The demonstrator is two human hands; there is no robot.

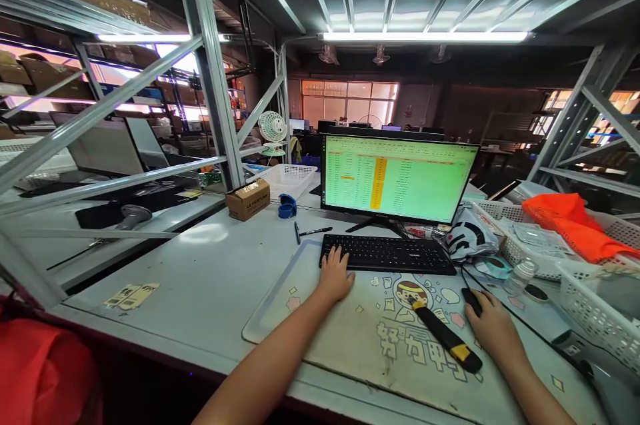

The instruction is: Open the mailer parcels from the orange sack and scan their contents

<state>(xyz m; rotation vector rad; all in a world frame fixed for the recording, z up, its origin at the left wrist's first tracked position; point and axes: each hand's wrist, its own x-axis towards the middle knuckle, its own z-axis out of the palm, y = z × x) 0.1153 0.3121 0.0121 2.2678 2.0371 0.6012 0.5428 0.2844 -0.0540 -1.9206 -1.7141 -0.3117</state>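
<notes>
My left hand [336, 275] rests at the left end of a black keyboard [395, 253], its fingers spread over the keys. To the right, my right hand [490, 322] is curled over a black computer mouse [471, 302]. Both hands lie on a pale desk mat [345, 352] printed with a cartoon figure and large characters. Between them is a black and yellow utility knife [445, 335], lying slantwise on the mat. Behind the keyboard stands a monitor [397, 178] that shows a spreadsheet with an orange column.
A brown cardboard box [249, 200], a blue tape-like object [287, 206] and pens [299, 233] sit left of the monitor. White baskets [600, 305], one with orange cloth [575, 218], crowd the right side. A metal post [213, 72] rises at the left edge.
</notes>
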